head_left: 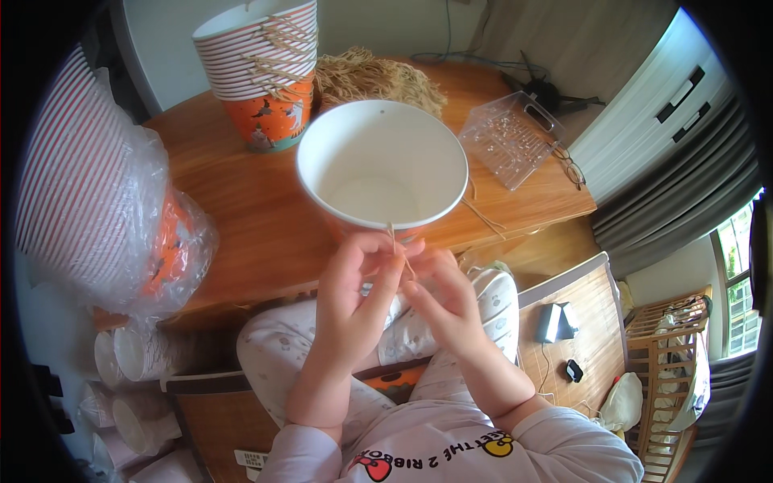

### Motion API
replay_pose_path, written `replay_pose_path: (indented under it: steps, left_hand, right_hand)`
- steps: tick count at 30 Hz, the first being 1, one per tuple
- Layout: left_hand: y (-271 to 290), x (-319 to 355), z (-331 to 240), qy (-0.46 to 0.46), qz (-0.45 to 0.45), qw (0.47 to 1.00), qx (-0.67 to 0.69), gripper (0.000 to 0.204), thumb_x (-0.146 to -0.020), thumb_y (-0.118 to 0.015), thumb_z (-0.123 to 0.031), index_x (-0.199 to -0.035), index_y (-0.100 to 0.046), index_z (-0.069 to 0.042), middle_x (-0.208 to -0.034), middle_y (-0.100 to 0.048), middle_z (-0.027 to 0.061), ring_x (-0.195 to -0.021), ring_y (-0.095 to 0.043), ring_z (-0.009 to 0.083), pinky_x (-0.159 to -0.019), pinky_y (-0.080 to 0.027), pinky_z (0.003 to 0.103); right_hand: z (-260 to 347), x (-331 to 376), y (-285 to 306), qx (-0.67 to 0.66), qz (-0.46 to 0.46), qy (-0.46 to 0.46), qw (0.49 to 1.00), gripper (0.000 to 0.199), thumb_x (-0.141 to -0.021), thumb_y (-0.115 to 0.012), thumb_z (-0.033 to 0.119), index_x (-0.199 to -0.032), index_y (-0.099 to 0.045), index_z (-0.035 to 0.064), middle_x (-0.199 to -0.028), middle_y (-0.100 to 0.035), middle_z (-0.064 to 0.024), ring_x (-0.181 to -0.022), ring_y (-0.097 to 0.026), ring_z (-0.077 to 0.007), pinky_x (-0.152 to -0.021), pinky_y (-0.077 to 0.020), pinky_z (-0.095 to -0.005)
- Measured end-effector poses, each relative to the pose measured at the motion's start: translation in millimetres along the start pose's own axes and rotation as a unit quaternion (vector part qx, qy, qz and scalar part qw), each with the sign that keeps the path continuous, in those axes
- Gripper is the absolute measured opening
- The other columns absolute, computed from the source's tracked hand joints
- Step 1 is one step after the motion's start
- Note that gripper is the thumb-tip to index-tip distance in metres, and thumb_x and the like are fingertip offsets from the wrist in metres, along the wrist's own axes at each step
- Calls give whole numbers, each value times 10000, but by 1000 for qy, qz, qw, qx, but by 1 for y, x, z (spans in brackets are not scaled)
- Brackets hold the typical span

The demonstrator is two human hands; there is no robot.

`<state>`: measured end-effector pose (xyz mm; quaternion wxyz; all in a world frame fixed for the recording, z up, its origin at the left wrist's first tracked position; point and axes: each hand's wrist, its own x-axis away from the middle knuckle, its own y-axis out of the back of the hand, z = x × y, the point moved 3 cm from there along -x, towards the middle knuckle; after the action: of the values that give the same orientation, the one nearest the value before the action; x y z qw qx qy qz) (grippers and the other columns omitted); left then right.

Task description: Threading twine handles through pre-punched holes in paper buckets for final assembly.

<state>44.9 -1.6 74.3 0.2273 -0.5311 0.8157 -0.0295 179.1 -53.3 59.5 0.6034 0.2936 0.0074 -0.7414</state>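
Note:
A large white-lined paper bucket [330,157] stands near the table's front edge, its open top facing me. Tan paper twine [391,233] hangs from its near rim and runs down between my fingers. My left hand [354,282] pinches the twine between thumb and fingertips, just below the rim. Close beside it, my right hand [447,302] has its thumb and fingers closed on the lower part of the same twine. A small hole shows in the bucket's far wall. The bucket's outside is mostly hidden by its rim and my hands.
Nested orange buckets with twine handles [270,88] stand behind, beside a heap of twine [378,76]. A plastic-wrapped bucket stack [105,193] rises at left. A clear plastic box [511,137] with small pieces and eyeglasses [570,167] lie right; loose twine [483,217] lies nearer.

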Motion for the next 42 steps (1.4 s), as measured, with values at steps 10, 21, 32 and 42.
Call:
replay_pose_path:
  steps: [10, 21, 32, 42]
  left_hand:
    - [4, -1, -4, -70, -23, 983, -167, 112, -917, -678, -67, -990, -639, 8, -983, -704, 80, -882, -677, 149, -805, -519, 273]
    - [9, 0, 5, 6, 4, 999, 34, 107, -916, -674, -33, -1004, -632, 12, -953, -670, 37, -860, -648, 99, -783, -508, 241]
    - [8, -2, -2, 18, 58, 996, 68, 180, -882, -691, -20, -1050, -629, -3, -1012, -665, 45, -907, -640, 100, -804, -501, 244]
    - [19, 1, 1, 44, 8, 997, 64, 217, -813, -768, -9, -1021, -719, 29, -939, -742, 86, -814, -704, 133, -748, -551, 247]
  right_hand:
    - [28, 10, 12, 21, 26, 39, 999, 86, -865, -686, 93, -938, -654, 62, -892, -676, -20, -867, -581, -204, -870, -367, -355]
    - [36, 0, 21, 126, -145, 139, 972, 474, -680, -846, 19, -1084, -599, 41, -981, -678, -76, -901, -607, -265, -792, -455, -357]
    - [33, -9, 16, 59, -154, 165, 972, 354, -655, -828, -53, -960, -694, 67, -875, -650, -27, -806, -572, -183, -724, -440, -297]
    - [47, -20, 11, 118, -103, 230, 961, 394, -695, -793, -65, -1046, -671, 66, -941, -714, -7, -825, -586, -174, -739, -425, -280]
